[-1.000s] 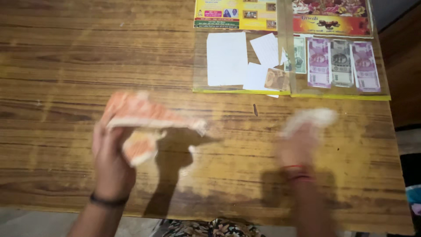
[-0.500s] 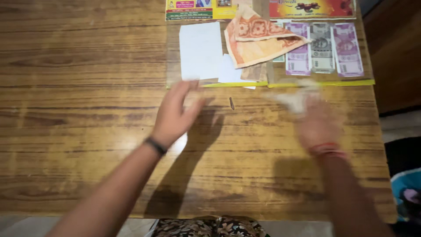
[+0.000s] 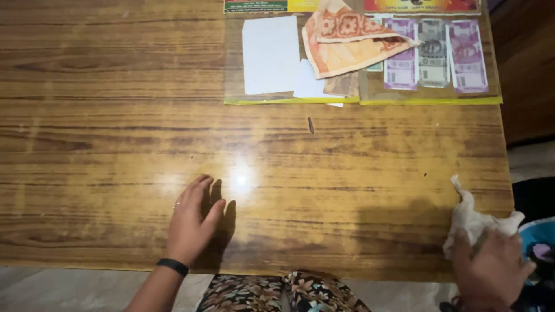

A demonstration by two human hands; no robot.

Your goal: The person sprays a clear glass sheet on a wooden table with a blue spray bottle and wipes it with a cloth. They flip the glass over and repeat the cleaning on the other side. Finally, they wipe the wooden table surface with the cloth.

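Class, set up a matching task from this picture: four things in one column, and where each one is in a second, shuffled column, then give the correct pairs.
Things
1. left hand
2. right hand
3. orange cloth
4. small dark object

Places
A. lying over the sheets at the far edge
B. flat on the wooden table
C. gripping a crumpled white cloth
D. alone on bare wood, mid-table

Pairs: 1-B, 2-C, 3-A, 4-D
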